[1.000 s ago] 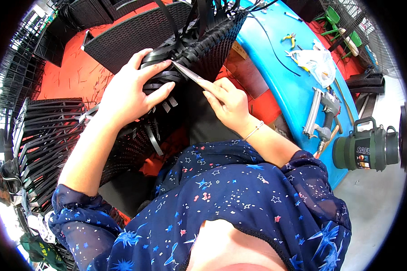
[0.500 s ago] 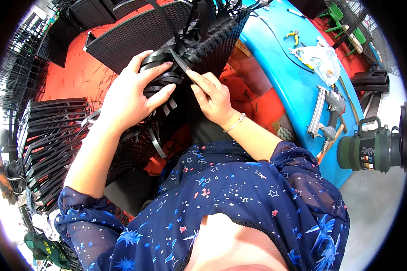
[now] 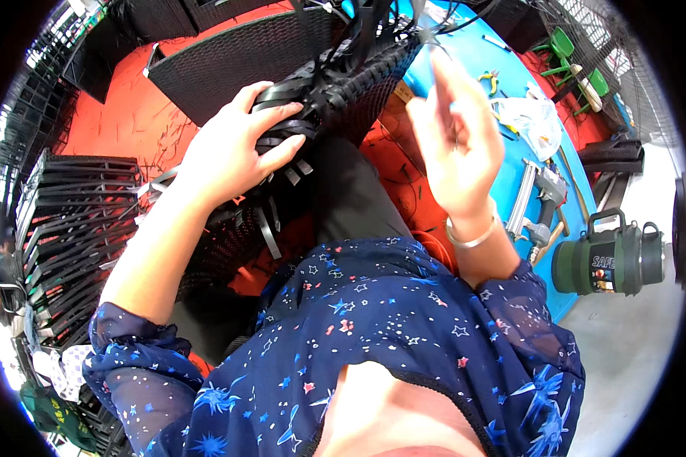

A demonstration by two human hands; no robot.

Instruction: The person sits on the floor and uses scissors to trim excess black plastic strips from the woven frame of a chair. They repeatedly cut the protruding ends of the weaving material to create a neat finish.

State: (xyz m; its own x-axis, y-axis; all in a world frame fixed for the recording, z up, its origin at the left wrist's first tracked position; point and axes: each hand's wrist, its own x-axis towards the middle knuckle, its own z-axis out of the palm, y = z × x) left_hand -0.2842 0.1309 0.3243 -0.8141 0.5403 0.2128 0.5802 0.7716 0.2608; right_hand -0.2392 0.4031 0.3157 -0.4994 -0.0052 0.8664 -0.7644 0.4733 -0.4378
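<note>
Over the lap, the left hand [image 3: 232,152] presses down on a bundle of flat black strips [image 3: 286,114] at the edge of a woven black panel [image 3: 366,84], fingers closed over them in a firm grip. The right hand [image 3: 457,141] is raised beside the panel, fingers loosely curled; a thin strand [image 3: 427,38] appears to run up from its fingertips, though blur leaves it uncertain whether that grip holds it. Judged from this, the step in hand is weaving: a strand pulled clear and drawn taut. The next move would call for guiding that strand back between the pinned strips without slackening the left hand. To the right, a blue table [image 3: 472,61] carries a metal stapler tool [image 3: 537,206], pliers [image 3: 489,78] and a clear bag [image 3: 537,122]; a green flask [image 3: 606,263] stands at its near end. Stacked black frames [image 3: 68,221] crowd the left. Loose strip ends [image 3: 267,228] hanging below the panel could snag the work.
</note>
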